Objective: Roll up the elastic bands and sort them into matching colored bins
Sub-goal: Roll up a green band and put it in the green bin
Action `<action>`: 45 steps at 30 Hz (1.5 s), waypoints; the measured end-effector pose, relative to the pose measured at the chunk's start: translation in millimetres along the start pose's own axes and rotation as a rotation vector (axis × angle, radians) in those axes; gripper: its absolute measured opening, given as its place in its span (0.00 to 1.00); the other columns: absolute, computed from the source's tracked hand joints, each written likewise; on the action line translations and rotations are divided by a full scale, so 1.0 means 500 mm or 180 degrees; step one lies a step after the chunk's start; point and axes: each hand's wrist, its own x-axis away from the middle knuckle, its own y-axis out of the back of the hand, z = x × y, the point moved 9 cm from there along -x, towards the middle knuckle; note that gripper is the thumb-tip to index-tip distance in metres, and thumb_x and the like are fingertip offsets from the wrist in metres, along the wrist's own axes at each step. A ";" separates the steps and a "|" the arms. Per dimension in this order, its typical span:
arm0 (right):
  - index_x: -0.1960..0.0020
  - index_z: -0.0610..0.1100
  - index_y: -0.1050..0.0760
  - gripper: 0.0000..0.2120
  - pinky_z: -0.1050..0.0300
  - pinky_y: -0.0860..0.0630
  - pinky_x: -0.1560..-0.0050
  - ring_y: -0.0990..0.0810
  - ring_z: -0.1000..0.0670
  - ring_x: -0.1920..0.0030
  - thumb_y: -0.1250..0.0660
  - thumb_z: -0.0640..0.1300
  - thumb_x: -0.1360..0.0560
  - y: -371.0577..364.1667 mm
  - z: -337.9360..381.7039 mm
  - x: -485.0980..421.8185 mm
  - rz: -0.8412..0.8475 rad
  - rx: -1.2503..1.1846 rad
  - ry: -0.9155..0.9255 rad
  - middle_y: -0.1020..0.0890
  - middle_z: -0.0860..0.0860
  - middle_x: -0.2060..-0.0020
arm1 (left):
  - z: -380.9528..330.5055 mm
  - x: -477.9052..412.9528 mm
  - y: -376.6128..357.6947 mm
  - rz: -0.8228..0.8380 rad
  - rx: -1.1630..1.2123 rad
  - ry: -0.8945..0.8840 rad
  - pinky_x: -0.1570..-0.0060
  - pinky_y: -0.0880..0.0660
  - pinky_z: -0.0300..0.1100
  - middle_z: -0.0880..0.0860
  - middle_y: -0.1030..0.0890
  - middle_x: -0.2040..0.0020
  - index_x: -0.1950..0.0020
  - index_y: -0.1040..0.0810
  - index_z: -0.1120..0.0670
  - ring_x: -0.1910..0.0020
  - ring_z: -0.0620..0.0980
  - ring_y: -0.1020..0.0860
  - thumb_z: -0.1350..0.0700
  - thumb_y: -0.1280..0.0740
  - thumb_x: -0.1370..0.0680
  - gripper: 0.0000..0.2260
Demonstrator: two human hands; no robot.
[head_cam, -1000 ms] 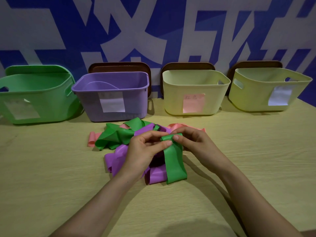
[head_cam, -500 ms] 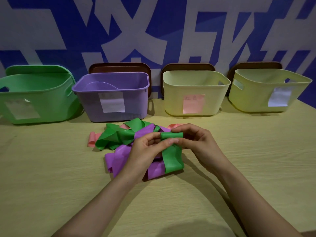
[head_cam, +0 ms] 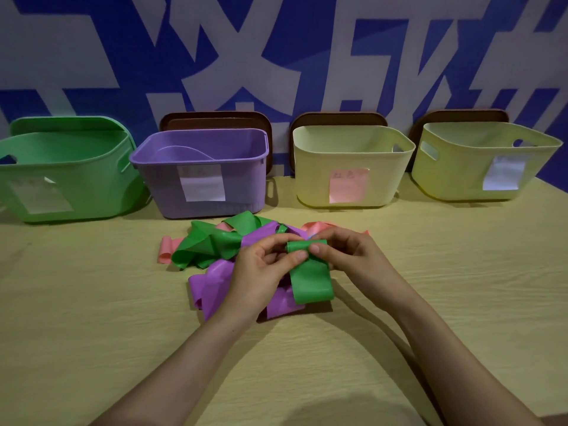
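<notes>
A person's left hand [head_cam: 261, 272] and right hand [head_cam: 347, 256] are meeting above the middle of a pale, wood-grained table [head_cam: 92, 318], both pinching one green elastic band [head_cam: 311, 281]. The band's upper end is being held as a small tight roll. The fingers [head_cam: 299, 256] of each hand are curling narrowly round that roll, with the two thumb tips pressing on its front, almost touching each other. Below the roll the band is hanging as a broad, smooth, flat strip, its lower edge lying over the heap beneath.

A loose heap of thin, glossy bands is lying on the table under and behind the hands: crumpled green bands [head_cam: 212, 244] to the left, purple bands [head_cam: 215, 287] under the left hand, and pink bands [head_cam: 167, 250] peeking out at the far left and behind the right hand.

Four rounded plastic bins are standing in a row along the back. From left to right:
- A green bin [head_cam: 92, 186] with a pale label.
- A purple bin [head_cam: 246, 179] with a white label. A curved purple shape is showing inside it, and I cannot tell what it is.
- A pale yellow bin [head_cam: 313, 179] with a pink label.
- A yellow-green bin [head_cam: 455, 173] with a white label.

The bins' bottoms are hidden from this angle. Brown lids [head_cam: 215, 119] are leaning upright behind the three right-hand bins, against a blue-and-white wall [head_cam: 276, 56].
</notes>
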 end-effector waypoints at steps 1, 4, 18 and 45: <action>0.49 0.39 0.20 0.12 0.64 0.23 0.57 0.19 0.52 0.53 0.31 0.44 0.29 0.000 0.001 -0.001 -0.0005 -0.0022 0.0025 0.17 0.42 0.52 | -0.002 0.001 0.001 -0.0022 -0.0034 -0.0042 0.52 0.21 0.38 0.54 0.15 0.52 0.45 0.19 0.57 0.50 0.50 0.17 0.64 0.28 0.29 0.13; 0.49 0.38 0.19 0.13 0.62 0.22 0.55 0.18 0.49 0.51 0.30 0.43 0.30 0.003 0.004 -0.002 -0.0076 -0.0142 0.0132 0.18 0.40 0.50 | -0.007 0.005 -0.004 -0.0006 0.0065 -0.0058 0.55 0.21 0.36 0.54 0.15 0.52 0.45 0.20 0.57 0.51 0.49 0.17 0.65 0.28 0.29 0.13; 0.51 0.38 0.20 0.11 0.56 0.21 0.48 0.19 0.49 0.47 0.30 0.28 0.31 0.012 0.024 0.003 -0.0150 -0.0192 0.0466 0.19 0.42 0.48 | 0.003 0.005 -0.021 0.0184 0.0442 0.0209 0.54 0.21 0.39 0.55 0.15 0.53 0.46 0.21 0.59 0.53 0.50 0.17 0.62 0.27 0.30 0.13; 0.41 0.42 0.23 0.14 0.64 0.25 0.53 0.20 0.52 0.45 0.37 0.44 0.24 -0.012 0.012 -0.006 0.0150 -0.0367 0.0391 0.19 0.46 0.44 | -0.061 0.018 0.010 -0.0374 -0.0328 -0.0685 0.56 0.24 0.33 0.47 0.18 0.60 0.56 0.22 0.52 0.58 0.40 0.20 0.67 0.27 0.29 0.11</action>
